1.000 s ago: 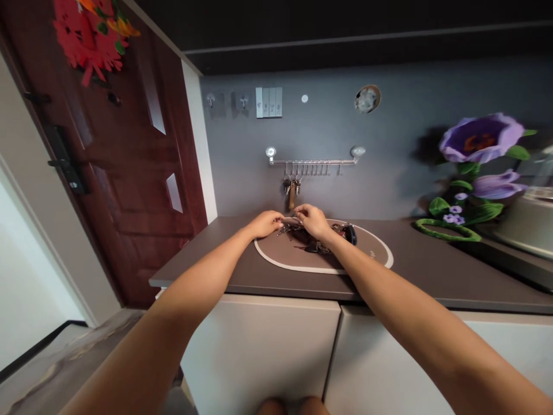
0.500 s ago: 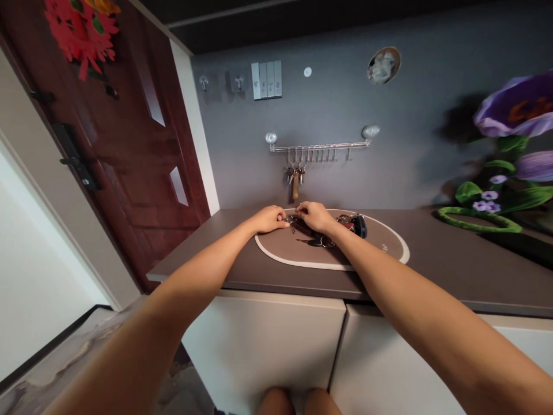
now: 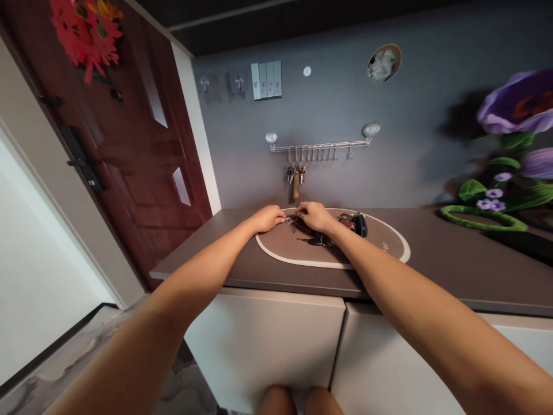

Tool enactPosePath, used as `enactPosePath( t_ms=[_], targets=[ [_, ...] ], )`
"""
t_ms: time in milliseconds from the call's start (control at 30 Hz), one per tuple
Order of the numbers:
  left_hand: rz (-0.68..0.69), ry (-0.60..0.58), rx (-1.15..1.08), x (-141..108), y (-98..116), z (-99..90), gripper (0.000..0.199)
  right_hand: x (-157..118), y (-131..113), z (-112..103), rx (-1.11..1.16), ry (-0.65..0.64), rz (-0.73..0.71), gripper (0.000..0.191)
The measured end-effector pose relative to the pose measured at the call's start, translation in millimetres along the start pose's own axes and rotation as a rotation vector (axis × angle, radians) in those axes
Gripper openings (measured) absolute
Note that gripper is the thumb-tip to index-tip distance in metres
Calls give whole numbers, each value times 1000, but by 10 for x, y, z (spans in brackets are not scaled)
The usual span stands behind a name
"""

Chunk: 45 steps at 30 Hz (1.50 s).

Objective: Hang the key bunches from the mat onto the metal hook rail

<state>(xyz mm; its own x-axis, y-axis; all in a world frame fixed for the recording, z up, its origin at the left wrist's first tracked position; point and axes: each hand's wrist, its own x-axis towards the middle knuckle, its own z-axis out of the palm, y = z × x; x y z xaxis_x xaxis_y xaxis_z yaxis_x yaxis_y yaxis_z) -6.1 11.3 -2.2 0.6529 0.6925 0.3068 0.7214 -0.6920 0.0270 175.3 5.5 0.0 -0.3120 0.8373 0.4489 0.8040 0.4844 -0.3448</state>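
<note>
My left hand (image 3: 268, 218) is closed in a pinch on a small bunch of keys (image 3: 291, 221), just above the brown oval mat (image 3: 285, 253) with its pale rim. Close by on the right, my right hand (image 3: 316, 217) has its fingers pressed together. What lies between those fingertips is too small to make out. More keys with metal rings (image 3: 324, 241) rest on the mat, partly behind my right wrist. Beside them is a dark key fob (image 3: 359, 225), at the right of the pile.
On the wall, a clear rail with hooks (image 3: 319, 147) carries several hanging keys (image 3: 296, 176). Purple artificial flowers (image 3: 514, 109) stand at the right of the dark counter (image 3: 453, 265). White cabinet doors (image 3: 268, 340) are below. A dark red door (image 3: 142, 161) is at left.
My hands stay in nearly the same place over the mat. My left fingers have shifted slightly on the keys. The view has moved very slightly.
</note>
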Motion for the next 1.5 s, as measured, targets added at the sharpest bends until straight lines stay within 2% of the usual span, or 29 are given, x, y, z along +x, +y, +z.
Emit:
enactPosePath(
  t_ms=[200,333,433,667,800,1200,1367,1500],
  targets=[
    [-36,37,-1,-8,43,-22,27,9,12,3,6,-8,-11,15],
    [-87,101,-62,1,40,-27,25,-1,-4,-12,11,-6,-19,14],
    [-151,114,-232,6,37,-28,23,-17,-42,-39,29,15,-36,13],
    [-337,211,-820,15,87,-43,15,-47,-117,-93,142,140,-149,19],
    [-359,218,-978,11,110,-76,14,-49,-119,-91,177,187,-217,20],
    [-309,200,-1058,2,121,-94,17,-39,-90,-89,149,244,-239,11],
    [-288,198,-1060,3,108,-86,20,-51,-99,-95,227,260,-154,13],
    [-268,205,-1085,-10,136,-106,25,-39,-69,-73,397,269,-38,18]
  ],
)
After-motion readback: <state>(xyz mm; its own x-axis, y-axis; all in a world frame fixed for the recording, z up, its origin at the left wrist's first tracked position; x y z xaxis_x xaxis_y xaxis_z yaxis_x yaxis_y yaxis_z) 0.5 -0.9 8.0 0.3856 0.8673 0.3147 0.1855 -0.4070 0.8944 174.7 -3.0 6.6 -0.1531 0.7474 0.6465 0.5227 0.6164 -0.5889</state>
